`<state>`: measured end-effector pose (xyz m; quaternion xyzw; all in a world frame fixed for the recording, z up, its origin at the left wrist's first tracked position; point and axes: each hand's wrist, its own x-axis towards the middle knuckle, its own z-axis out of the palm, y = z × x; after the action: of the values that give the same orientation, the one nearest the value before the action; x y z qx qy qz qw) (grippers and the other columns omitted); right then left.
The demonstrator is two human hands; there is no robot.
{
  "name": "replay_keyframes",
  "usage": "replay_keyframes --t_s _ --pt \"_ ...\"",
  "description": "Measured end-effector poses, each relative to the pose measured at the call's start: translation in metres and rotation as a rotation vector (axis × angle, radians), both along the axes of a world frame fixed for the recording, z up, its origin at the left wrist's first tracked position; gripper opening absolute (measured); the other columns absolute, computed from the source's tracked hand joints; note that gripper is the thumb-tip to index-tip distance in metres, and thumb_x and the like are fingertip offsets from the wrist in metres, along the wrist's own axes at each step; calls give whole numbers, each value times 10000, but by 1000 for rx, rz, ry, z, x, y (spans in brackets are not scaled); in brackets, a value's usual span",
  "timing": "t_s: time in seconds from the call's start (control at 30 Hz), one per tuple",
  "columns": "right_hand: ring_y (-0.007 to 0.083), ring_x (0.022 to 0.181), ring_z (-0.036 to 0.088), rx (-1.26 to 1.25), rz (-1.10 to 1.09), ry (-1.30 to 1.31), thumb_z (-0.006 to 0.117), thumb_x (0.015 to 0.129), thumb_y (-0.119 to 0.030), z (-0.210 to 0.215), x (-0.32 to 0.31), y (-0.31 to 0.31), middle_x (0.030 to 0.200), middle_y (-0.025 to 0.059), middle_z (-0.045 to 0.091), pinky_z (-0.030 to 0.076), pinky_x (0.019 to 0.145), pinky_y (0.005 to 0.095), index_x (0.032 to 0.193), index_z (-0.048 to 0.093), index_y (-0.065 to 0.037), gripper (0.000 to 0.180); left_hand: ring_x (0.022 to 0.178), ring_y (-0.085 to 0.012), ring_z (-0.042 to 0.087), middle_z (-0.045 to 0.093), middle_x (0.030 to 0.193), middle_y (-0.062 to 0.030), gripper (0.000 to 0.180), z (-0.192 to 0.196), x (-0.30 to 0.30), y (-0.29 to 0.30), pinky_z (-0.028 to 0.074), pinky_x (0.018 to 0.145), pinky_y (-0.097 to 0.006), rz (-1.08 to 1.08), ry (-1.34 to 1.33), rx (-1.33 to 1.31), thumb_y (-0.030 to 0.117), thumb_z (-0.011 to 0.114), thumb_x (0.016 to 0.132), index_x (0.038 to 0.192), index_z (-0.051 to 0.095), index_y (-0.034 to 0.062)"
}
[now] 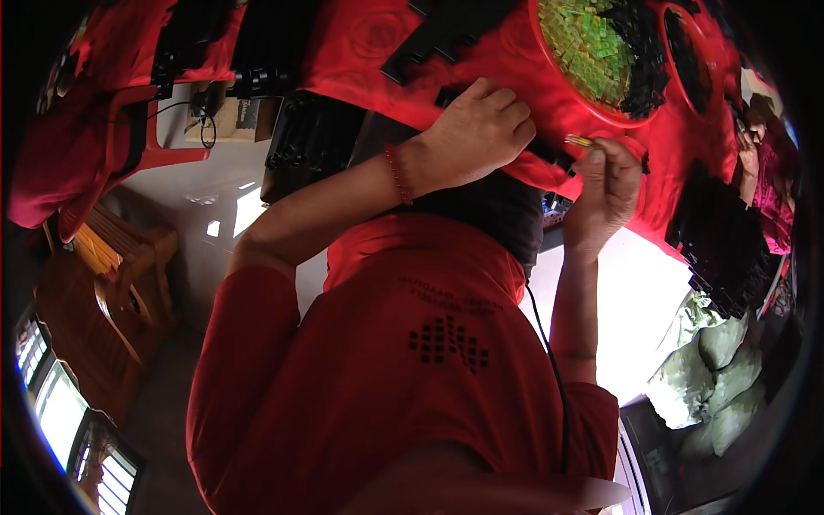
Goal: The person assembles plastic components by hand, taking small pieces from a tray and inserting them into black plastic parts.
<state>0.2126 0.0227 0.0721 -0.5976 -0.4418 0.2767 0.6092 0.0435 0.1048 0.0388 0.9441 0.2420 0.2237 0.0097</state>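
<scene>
My left hand is bent over the table edge with its fingers curled in. Whatever those fingers hold is hidden; a black part shows just beside them. My right hand, to the right, pinches a small yellowish strip between thumb and fingertips. Beneath and between both hands lies another dark piece, partly covered. Beyond them, a red basin holds many small yellow-green pieces on one side and black pieces on the other.
Red cloth covers the table, with long black notched parts on it. At right are a second red basin, a stack of black strips and another person's hand. Black parts fill a box below the table; pale sacks lie at right.
</scene>
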Motion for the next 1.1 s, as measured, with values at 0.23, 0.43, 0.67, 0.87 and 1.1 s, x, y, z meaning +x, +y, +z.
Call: replay_keyframes --t_s 0.23,0.43,0.67,0.87,1.1 --pt "138 861 566 -127 -13 -496 718 888 -102 -39 6 -6 939 -16 674 347 865 329 1032 656 -122 158 933 -216 606 631 963 -24 416 1 -3 -6 476 847 -375 174 -58 -174 322 782 751 1077 647 102" --pt "146 905 552 -83 -23 -826 749 843 -153 -46 5 2 934 -57 679 296 885 350 1004 667 -178 183 965 -226 596 628 988 -23 396 -7 -25 -6 468 833 -389 226 -58 -232 320 781 756 1065 652 108" --pt "169 911 563 -49 20 -965 752 817 -165 -47 8 7 897 -47 678 290 875 383 983 658 -184 192 946 -215 578 617 963 -5 346 -12 -25 -6 461 816 -367 254 -113 -286 305 792 752 1019 666 124" --pt "172 940 555 -58 69 -975 724 848 -144 -43 10 9 917 -36 682 288 915 373 973 679 -166 135 949 -207 570 606 957 7 340 -16 -23 -6 458 812 -366 251 -129 -309 311 791 760 1018 664 129" --pt "166 891 569 -39 117 -1021 728 827 -168 -41 12 13 875 -50 675 294 890 381 947 657 -172 139 947 -208 562 603 958 9 338 -19 -24 -8 455 808 -366 254 -149 -332 299 801 751 1008 660 130"
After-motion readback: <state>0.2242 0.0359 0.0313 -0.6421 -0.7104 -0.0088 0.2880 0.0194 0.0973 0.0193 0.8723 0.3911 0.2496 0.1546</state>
